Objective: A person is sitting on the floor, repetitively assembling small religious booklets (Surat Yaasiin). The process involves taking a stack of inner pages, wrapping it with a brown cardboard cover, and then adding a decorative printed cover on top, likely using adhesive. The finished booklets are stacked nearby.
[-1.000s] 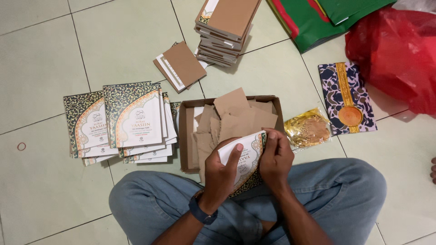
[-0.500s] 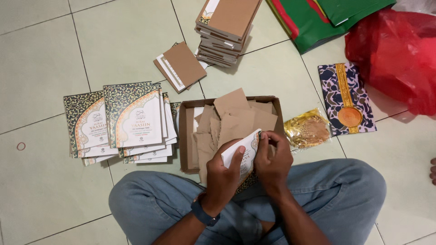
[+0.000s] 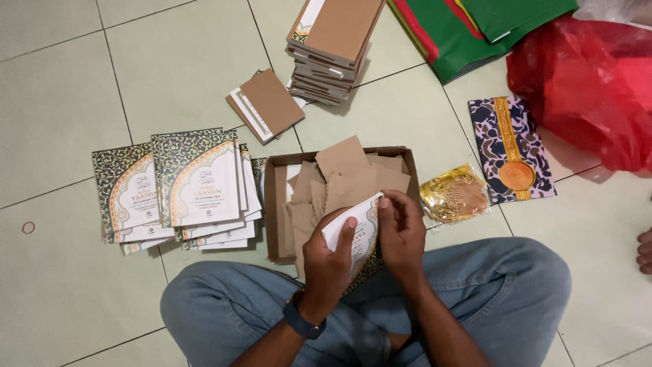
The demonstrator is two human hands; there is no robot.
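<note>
Seated cross-legged on a pale tiled floor (image 3: 81,61), I hold a small booklet with a dark ornamental cover and white centre panel (image 3: 360,228) over my lap, at the near edge of a shallow brown cardboard box (image 3: 275,204). My left hand (image 3: 326,261) is closed around the booklet from below, thumb pressed on its front; my right hand (image 3: 402,234) pinches its upper right edge with the fingertips.

By my reading, the work is partway along. To my left lie two fanned piles of matching glossy booklets (image 3: 180,187), bare of wrapping. Beyond the box stands a squared stack of booklets in plain brown kraft covers (image 3: 333,44), with one more brown-covered booklet (image 3: 266,104) lying apart. The box holds loose, matte brown paper pieces (image 3: 346,177), stiff and creased.

Just right of the box rests a crinkled gold foil packet (image 3: 454,197), then a dark floral card with a gold band and round seal (image 3: 511,149). A shiny red plastic bag (image 3: 591,88) and green folded bags (image 3: 489,27) sit further back.
</note>
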